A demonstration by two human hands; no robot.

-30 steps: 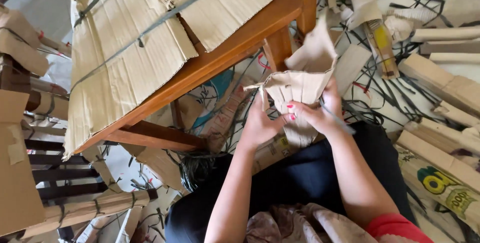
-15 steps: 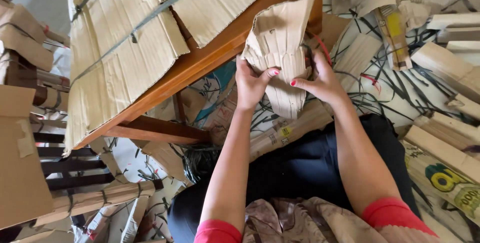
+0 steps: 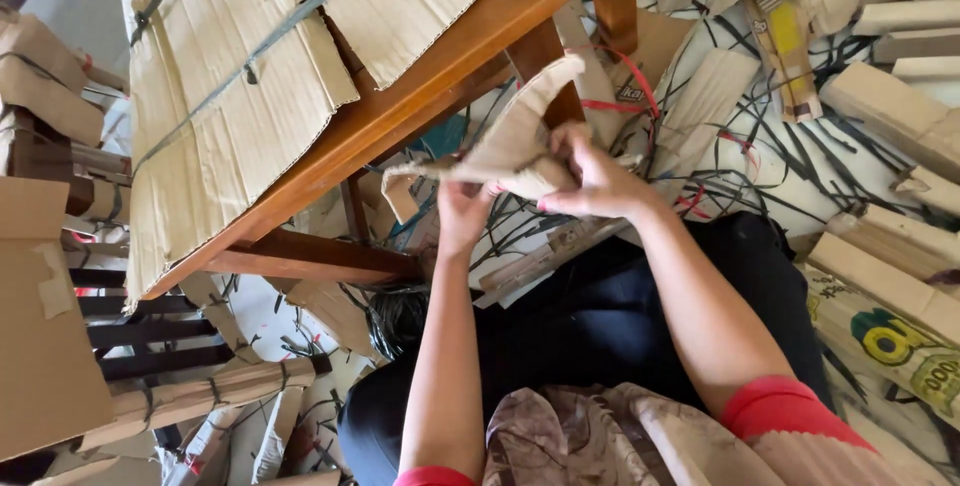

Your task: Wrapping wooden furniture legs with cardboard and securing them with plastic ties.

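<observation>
Both my hands hold a creased, folded piece of brown corrugated cardboard [image 3: 505, 146] in front of me, tilted nearly flat and seen edge-on. My left hand [image 3: 462, 214] grips it from beneath, partly hidden by the sheet. My right hand [image 3: 596, 174] clasps its right end from above, fingers curled over the fold. Under the hands lie more cardboard strips [image 3: 540, 256] and black straps on the floor, beyond my dark trousers [image 3: 600, 336].
A wooden table frame [image 3: 420, 96] stands at upper left, covered by a large strapped cardboard sheet [image 3: 240, 96]. Rolled cardboard bundles [image 3: 880, 106] and tangled black straps [image 3: 800, 161] litter the right. A red strap [image 3: 625, 101] lies near the table leg. Dark wooden slats [image 3: 150, 331] sit lower left.
The cardboard piece rose from near my lap, stood upright, and now is turned down almost flat. My left hand went under it; my right hand shifted onto its top right end.
</observation>
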